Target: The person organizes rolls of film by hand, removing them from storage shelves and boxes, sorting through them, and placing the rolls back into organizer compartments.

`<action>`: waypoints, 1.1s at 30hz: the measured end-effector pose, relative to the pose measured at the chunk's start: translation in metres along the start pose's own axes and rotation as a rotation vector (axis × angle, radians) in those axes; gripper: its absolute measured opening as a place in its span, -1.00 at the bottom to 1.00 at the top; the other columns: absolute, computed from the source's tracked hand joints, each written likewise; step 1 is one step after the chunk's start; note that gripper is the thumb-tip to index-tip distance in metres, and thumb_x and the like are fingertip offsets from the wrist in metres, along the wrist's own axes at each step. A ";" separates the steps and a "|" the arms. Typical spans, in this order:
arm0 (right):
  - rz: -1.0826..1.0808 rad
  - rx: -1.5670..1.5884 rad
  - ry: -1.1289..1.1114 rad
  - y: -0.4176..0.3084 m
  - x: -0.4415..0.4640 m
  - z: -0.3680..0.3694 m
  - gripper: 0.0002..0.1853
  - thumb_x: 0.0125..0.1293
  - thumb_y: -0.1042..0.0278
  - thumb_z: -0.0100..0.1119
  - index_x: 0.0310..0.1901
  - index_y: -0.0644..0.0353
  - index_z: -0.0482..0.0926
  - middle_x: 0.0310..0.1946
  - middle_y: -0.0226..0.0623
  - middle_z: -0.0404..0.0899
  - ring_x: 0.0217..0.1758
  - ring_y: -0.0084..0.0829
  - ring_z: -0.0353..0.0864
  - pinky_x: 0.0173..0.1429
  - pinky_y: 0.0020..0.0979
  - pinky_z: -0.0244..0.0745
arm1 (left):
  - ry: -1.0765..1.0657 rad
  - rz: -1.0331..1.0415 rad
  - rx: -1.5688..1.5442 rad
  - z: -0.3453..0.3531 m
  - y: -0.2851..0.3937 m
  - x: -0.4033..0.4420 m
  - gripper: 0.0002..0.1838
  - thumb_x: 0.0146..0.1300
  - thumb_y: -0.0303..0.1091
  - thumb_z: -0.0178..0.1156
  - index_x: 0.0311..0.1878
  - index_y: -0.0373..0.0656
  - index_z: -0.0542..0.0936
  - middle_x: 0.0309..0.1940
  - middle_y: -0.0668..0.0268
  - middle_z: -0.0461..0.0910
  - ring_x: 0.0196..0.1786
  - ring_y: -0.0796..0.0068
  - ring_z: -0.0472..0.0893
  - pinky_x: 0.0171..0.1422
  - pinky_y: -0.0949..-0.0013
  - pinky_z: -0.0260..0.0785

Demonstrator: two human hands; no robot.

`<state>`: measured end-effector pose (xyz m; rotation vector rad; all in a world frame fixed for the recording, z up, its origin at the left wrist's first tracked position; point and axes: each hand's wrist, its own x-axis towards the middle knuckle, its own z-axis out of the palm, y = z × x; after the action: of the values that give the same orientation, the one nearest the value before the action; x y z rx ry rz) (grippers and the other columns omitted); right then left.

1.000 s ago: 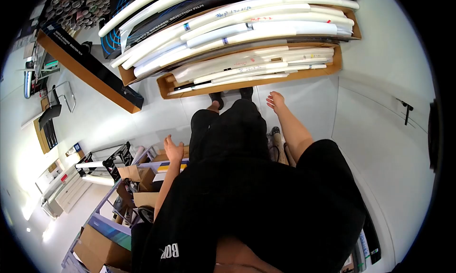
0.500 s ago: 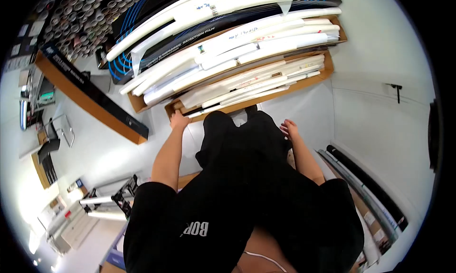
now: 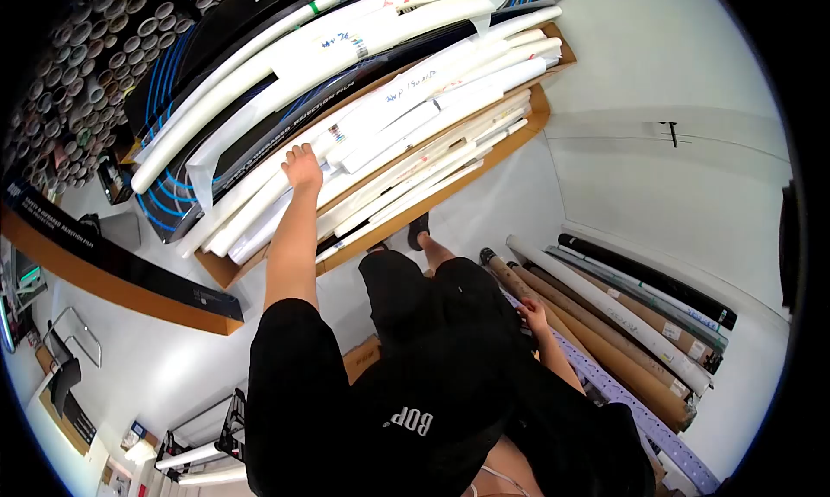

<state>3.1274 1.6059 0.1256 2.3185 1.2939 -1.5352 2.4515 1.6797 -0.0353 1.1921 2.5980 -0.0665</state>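
Observation:
My left hand (image 3: 303, 168) reaches forward, its fingers bent over a white roll (image 3: 268, 179) among several long white rolls in an open cardboard box (image 3: 218, 267). Handwritten marks and small stickers show on some rolls. A second open box (image 3: 539, 116), holding thinner white rolls (image 3: 450, 160), lies nearer my legs. My right hand (image 3: 534, 315) hangs beside my right thigh with loosely bent fingers; nothing shows in it. Close by that hand are brown and white rolls (image 3: 605, 302) and a purple perforated strip (image 3: 596, 378).
Dark film boxes (image 3: 346, 90) lie behind the white rolls, with stacked tube ends (image 3: 95, 73) at the back left. A long black-and-brown box (image 3: 130, 276) lies left on the pale floor (image 3: 173, 359). A white wall (image 3: 640, 177) stands at right.
My left hand has moved from the near box's end up to the rolls in the box behind it. The view has turned, bringing more rolls at right into sight.

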 end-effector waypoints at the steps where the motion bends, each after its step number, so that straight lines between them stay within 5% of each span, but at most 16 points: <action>1: 0.083 0.024 0.003 0.001 -0.010 -0.001 -0.65 0.24 0.33 0.20 0.04 0.25 0.50 -0.26 -0.32 0.63 -0.31 -0.53 0.56 -0.18 -0.52 0.47 | -0.006 0.012 -0.009 0.001 0.001 0.006 -0.64 0.13 -0.42 0.15 0.03 -0.14 0.44 0.02 0.15 0.45 0.14 0.22 0.41 0.15 0.07 0.30; 7: 0.232 0.080 -0.013 -0.002 -0.016 -0.005 -0.65 0.27 0.33 0.17 0.10 0.05 0.46 -0.25 -0.40 0.61 -0.26 -0.51 0.60 -0.25 -0.44 0.50 | -0.118 0.032 -0.024 -0.002 -0.007 0.020 -0.53 -0.06 -0.41 0.25 -0.01 -0.18 0.40 -0.13 0.12 0.56 -0.05 0.16 0.59 0.00 0.20 0.45; 13: 0.058 0.127 0.049 -0.061 0.001 0.007 -0.64 0.26 0.34 0.18 0.10 0.10 0.46 -0.26 -0.36 0.60 -0.30 -0.50 0.58 -0.25 -0.52 0.47 | -0.175 0.108 -0.059 -0.068 -0.004 0.003 -0.50 -0.06 -0.35 0.21 0.01 -0.21 0.37 -0.24 0.06 0.62 -0.20 0.15 0.65 -0.11 0.19 0.48; 15: -0.180 0.213 -0.001 -0.063 0.020 0.010 -0.62 0.26 0.36 0.18 0.11 0.16 0.45 -0.27 -0.33 0.59 -0.29 -0.51 0.58 -0.24 -0.53 0.47 | -0.120 0.138 -0.090 -0.087 0.000 -0.015 -0.50 -0.10 -0.33 0.21 -0.01 -0.23 0.42 -0.32 0.05 0.64 -0.27 0.09 0.66 -0.15 0.17 0.51; 22: -0.261 0.391 -0.112 -0.171 0.052 0.025 -0.64 0.28 0.35 0.15 0.10 0.18 0.45 -0.30 -0.35 0.59 -0.26 -0.52 0.58 -0.26 -0.52 0.44 | -0.135 0.130 -0.129 -0.121 -0.002 -0.131 -0.44 -0.19 -0.20 0.30 -0.05 -0.21 0.46 -0.36 0.02 0.64 -0.27 0.03 0.65 -0.16 0.11 0.50; 24: -0.223 0.510 -0.179 -0.211 0.064 0.028 -0.67 0.31 0.25 0.14 0.07 0.14 0.46 -0.24 -0.36 0.59 -0.20 -0.47 0.60 -0.18 -0.48 0.48 | -0.201 0.040 -0.015 -0.129 -0.003 -0.181 -0.35 -0.20 -0.15 0.32 0.04 -0.17 0.44 -0.35 0.04 0.64 -0.27 0.02 0.64 -0.12 0.10 0.49; 28: -0.226 0.791 -0.542 -0.261 0.126 0.038 -0.47 0.32 0.00 0.12 0.20 0.13 0.34 0.01 -0.25 0.54 0.11 -0.37 0.50 0.16 -0.25 0.41 | -0.188 0.030 -0.086 -0.164 -0.001 -0.296 -0.46 -0.27 -0.17 0.41 -0.17 -0.14 0.46 -0.36 0.04 0.63 -0.27 -0.03 0.63 -0.17 0.05 0.48; 30: -0.119 0.955 -0.607 -0.292 0.156 0.049 -0.20 0.28 -0.27 0.05 0.35 0.13 0.12 0.25 -0.12 0.31 0.29 -0.27 0.34 0.30 -0.15 0.28 | -0.218 0.007 -0.127 -0.172 0.000 -0.346 -0.45 -0.37 -0.20 0.44 -0.23 -0.15 0.46 -0.40 0.06 0.62 -0.27 -0.03 0.62 -0.17 0.05 0.48; 32: -0.115 1.096 -0.668 -0.322 0.183 0.052 -0.16 0.25 -0.27 0.09 0.36 0.13 0.05 0.21 -0.09 0.31 0.28 -0.24 0.31 0.34 -0.11 0.24 | -0.211 0.026 -0.166 -0.179 0.009 -0.386 -0.48 -0.40 -0.26 0.41 -0.24 -0.15 0.48 -0.43 0.07 0.62 -0.31 -0.04 0.62 -0.16 0.06 0.48; 33: 0.078 1.387 -0.620 -0.347 0.191 0.061 -0.32 0.21 -0.18 0.20 0.17 0.16 0.28 -0.15 -0.17 0.48 -0.09 -0.23 0.53 0.10 -0.09 0.46 | -0.264 -0.007 -0.168 -0.181 0.019 -0.400 -0.46 -0.39 -0.27 0.41 -0.21 -0.14 0.48 -0.43 0.07 0.62 -0.31 -0.05 0.62 -0.15 0.06 0.48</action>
<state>2.8773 1.9139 0.0718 1.7678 -0.1839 -3.3314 2.6715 1.4262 0.2491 1.0398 2.3285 -0.0063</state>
